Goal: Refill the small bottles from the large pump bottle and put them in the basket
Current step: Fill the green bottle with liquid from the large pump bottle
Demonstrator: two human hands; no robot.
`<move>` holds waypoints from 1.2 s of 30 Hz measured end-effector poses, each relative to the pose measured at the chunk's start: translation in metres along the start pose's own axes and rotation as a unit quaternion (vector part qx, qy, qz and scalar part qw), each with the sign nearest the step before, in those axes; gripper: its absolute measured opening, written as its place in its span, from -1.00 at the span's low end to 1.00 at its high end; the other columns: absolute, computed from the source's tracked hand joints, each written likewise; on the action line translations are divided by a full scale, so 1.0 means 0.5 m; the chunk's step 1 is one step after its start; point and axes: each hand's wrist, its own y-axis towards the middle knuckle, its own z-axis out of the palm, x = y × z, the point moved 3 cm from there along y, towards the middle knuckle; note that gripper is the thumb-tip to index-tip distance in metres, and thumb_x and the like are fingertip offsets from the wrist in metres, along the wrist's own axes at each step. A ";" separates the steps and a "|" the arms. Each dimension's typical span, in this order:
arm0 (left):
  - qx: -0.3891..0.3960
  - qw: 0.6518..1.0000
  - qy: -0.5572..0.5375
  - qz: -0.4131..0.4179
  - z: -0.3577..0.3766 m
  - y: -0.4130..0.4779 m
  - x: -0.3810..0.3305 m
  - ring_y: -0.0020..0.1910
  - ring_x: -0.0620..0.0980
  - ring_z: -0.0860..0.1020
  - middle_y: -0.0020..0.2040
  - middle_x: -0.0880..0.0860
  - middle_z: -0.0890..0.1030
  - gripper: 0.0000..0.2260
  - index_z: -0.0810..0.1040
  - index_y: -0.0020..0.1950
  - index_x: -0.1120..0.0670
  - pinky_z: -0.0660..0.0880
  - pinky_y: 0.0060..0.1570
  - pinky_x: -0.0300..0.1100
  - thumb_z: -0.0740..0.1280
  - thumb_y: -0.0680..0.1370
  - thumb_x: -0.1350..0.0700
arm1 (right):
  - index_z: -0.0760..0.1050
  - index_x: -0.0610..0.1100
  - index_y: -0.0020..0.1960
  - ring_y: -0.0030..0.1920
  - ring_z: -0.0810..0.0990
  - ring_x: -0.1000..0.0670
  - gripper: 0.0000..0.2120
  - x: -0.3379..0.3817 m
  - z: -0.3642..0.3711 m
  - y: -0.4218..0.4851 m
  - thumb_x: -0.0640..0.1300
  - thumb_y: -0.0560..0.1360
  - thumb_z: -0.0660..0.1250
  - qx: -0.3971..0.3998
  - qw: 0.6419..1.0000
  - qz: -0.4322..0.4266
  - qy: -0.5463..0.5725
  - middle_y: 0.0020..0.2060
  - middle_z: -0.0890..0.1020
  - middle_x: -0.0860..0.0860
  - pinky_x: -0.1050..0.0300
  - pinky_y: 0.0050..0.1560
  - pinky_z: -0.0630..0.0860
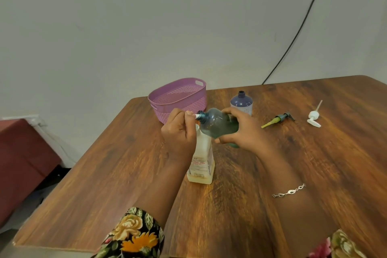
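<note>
The large white pump bottle (202,165) stands on the wooden table (314,174) in the middle. My left hand (180,132) covers its pump head, fingers curled over it, and the white nozzle tip (197,116) pokes out at the mouth of a small teal bottle (217,126). My right hand (245,130) grips that teal bottle, tilted on its side with its open neck against the nozzle. A small purple bottle (241,102) stands uncapped behind my right hand. The pink basket (178,98) sits at the table's far left edge and looks empty.
Two loose pump tops lie at the right: a dark one with a yellow-green tube (278,120) and a white one (314,117). A black cable (297,33) runs down the wall. A dark red seat (21,153) stands left of the table.
</note>
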 end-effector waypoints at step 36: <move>0.001 1.000 -0.017 0.000 -0.009 -0.005 0.012 -0.42 -0.09 0.40 -0.41 0.06 0.47 -0.68 0.54 -0.35 0.27 0.28 -0.46 -0.39 0.17 0.55 0.20 | 0.41 -0.05 0.23 0.04 0.45 0.06 -0.38 -0.003 0.002 0.000 -0.17 0.23 0.56 0.014 1.000 0.001 -0.008 0.04 0.48 0.06 0.19 -0.04 0.40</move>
